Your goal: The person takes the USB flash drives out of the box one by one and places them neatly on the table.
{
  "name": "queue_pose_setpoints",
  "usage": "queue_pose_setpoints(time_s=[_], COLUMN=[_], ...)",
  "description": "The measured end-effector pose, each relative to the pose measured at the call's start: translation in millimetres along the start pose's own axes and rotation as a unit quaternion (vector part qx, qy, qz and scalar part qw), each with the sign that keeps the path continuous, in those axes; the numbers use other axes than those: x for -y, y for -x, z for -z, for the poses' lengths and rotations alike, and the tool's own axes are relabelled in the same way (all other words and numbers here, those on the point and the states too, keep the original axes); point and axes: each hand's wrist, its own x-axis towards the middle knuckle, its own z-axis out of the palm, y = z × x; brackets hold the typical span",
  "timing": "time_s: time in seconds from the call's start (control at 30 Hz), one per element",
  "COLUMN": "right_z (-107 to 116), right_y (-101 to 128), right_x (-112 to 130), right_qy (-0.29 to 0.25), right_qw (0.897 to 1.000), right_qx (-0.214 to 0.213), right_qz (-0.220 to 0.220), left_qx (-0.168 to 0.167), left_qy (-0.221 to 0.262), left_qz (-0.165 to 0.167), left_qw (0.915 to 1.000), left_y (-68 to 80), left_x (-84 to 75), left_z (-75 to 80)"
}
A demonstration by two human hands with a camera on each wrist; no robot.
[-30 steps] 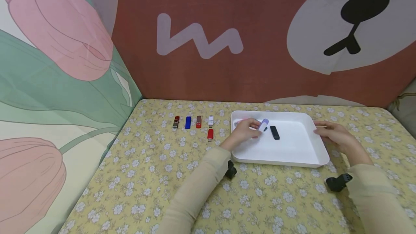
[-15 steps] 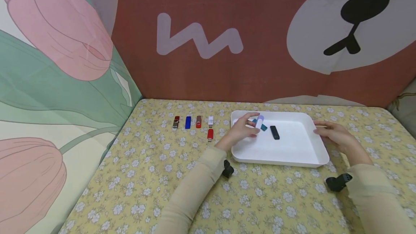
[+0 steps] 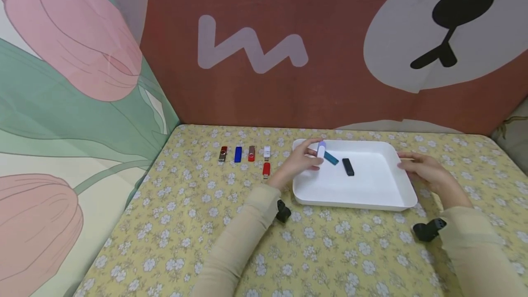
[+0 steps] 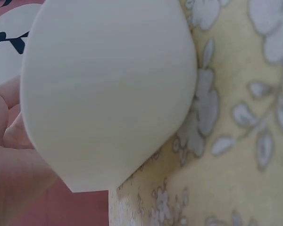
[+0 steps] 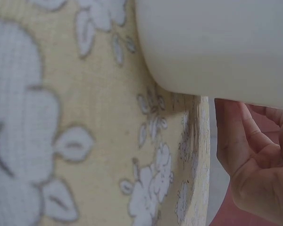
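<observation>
Looks like a home-made recording corner, not a real workshop: worktop point(image 3: 198, 242) covered with yellow flowered cloth, closed in by printed fabric backdrops, tulips point(image 3: 70, 58) at the side, a cartoon bear face point(image 3: 437, 35) on brown behind.

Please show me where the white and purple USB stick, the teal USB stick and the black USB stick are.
white and purple USB stick point(image 3: 321, 149), head view, on its white body above the left hand's fingers.
teal USB stick point(image 3: 331, 158), head view, middle of its body.
black USB stick point(image 3: 348, 167), head view, middle of its body.

Five USB sticks point(image 3: 238, 154) (4 in row) on floral cloth point(image 3: 198, 223).
</observation>
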Motion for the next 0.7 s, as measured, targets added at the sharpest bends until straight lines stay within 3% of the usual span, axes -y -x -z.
queue_pose_setpoints(time_s=[0.7], right_z=[3], right_y=[1], right_x=[-1], right_qy=[-0.007], right_qw=[1.0], right_qx=[0.008], right_qz=[0.008], left_qx=[-0.035], left_qy=[0.001], left_qz=[0.0], left_qw=[0.9994], left_y=[9.6], left_x=[3.2], left_z=[22.0])
